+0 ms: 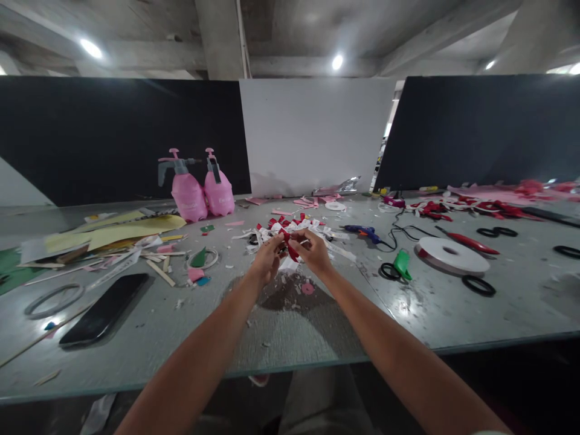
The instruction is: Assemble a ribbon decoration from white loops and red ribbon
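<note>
Both of my hands meet at the middle of the table, just in front of a pile of white and red ribbon pieces (324,229). Between them is a small red ribbon (292,251). My left hand (268,260) has its fingers closed on the ribbon's left side. With thumb and fingers pinched, my right hand (316,251) grips its right side. The fingers partly cover the ribbon, so its full shape is hidden. A pink scrap (307,288) lies on the table below my hands.
To the right are a blue glue gun (362,231) with a cord, a white ribbon spool (453,255), a green clip-like piece (402,264) and black rings (479,286). Leftward are two pink spray bottles (188,198), a black phone (106,311) and paper scraps (136,232).
</note>
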`<state>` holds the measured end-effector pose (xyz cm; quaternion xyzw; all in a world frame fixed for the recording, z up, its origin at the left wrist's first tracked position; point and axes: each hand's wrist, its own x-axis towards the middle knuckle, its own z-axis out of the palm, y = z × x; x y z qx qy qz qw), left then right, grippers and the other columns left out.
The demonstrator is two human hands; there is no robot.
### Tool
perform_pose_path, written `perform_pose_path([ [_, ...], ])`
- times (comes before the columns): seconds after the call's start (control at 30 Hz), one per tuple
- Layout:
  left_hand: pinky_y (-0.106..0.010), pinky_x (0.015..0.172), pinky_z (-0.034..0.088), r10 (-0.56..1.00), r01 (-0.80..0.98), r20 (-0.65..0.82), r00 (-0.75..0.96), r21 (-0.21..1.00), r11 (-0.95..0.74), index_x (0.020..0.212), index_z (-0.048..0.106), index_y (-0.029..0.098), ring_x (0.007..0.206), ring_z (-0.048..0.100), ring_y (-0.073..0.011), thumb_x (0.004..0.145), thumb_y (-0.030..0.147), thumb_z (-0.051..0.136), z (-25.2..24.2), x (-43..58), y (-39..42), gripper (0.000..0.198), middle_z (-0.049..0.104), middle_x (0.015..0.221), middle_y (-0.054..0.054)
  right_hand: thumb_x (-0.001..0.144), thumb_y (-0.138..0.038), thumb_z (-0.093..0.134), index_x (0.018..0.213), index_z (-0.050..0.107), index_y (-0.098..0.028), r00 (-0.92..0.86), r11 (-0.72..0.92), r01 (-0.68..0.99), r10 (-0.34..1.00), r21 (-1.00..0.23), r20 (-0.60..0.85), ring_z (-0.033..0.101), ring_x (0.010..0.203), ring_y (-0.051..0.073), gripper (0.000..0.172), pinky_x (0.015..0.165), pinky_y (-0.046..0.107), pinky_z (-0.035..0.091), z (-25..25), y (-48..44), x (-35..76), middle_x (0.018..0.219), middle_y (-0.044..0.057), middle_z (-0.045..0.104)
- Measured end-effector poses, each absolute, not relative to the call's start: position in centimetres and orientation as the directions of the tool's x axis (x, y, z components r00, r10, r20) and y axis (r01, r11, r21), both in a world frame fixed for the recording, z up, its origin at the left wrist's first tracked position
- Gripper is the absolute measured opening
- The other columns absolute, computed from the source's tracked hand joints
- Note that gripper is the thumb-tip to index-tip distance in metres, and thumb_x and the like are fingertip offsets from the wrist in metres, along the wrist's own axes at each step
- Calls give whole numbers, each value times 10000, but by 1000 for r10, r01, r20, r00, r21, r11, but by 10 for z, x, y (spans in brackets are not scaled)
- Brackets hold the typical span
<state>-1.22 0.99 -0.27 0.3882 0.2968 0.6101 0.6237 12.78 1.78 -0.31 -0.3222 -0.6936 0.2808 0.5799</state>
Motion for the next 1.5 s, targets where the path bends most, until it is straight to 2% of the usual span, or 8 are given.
perform_pose_path([
  [0.33,-226,671,419,959,-223,275,-64,933,-282,899,709,172,723,585,-119,597,434,816,-11,-10,19,414,678,787,-1,795,-285,637,1287,490,-193,-158,637,97,768,-765,620,630,760,172,521,731,302,498,-11,28,127,836,19,658],
  [0.53,-257,737,453,917,-144,389,-91,906,-399,789,657,172,714,580,-125,655,419,767,-13,-10,21,302,643,746,3,782,-212,617,1298,480,-212,-267,630,108,763,-769,588,610,725,152,534,719,289,483,-15,27,128,827,5,647],
  [0.73,-375,981,393,812,152,509,-285,861,-486,725,692,186,1185,534,-256,696,365,750,-4,-19,17,190,593,1298,-87,737,-203,613,1209,511,-199,-254,540,16,816,-842,519,536,561,106,483,546,228,432,-9,22,124,711,-40,591],
  [0.8,-409,1056,328,761,245,573,-304,819,-519,722,713,194,1247,498,-269,704,336,754,0,-22,14,149,576,1339,-90,729,-231,615,1175,511,-204,-259,462,-54,849,-885,459,483,472,87,459,470,216,404,-8,21,123,685,-54,585],
  [0.9,-395,1027,370,763,216,590,-264,807,-549,770,738,198,1125,591,-245,739,345,724,4,-22,11,151,684,1161,-93,733,-303,653,1092,544,-200,-281,429,-69,858,-901,430,482,466,83,389,447,215,403,-8,20,123,716,-34,611],
  [1.03,-319,827,473,823,115,519,-232,855,-506,793,745,179,837,649,-196,722,381,722,1,-18,12,216,726,828,-51,762,-416,673,943,612,-172,-240,479,-1,852,-878,465,511,533,102,310,507,227,408,-13,25,122,666,-21,592],
  [1.2,-262,709,465,860,9,463,-216,881,-472,778,747,172,730,620,-152,690,397,738,-5,-16,17,242,705,760,-31,754,-452,687,802,643,-159,-161,507,38,854,-861,496,558,619,125,301,587,247,430,-15,29,123,695,14,632],
  [1.5,-231,634,436,841,-7,448,-303,881,-472,766,689,155,642,554,-118,732,416,692,1,-17,15,263,648,695,-8,753,-507,641,852,695,-151,-187,388,-21,904,-921,385,471,403,97,374,407,229,382,-12,28,125,546,-18,579],
])
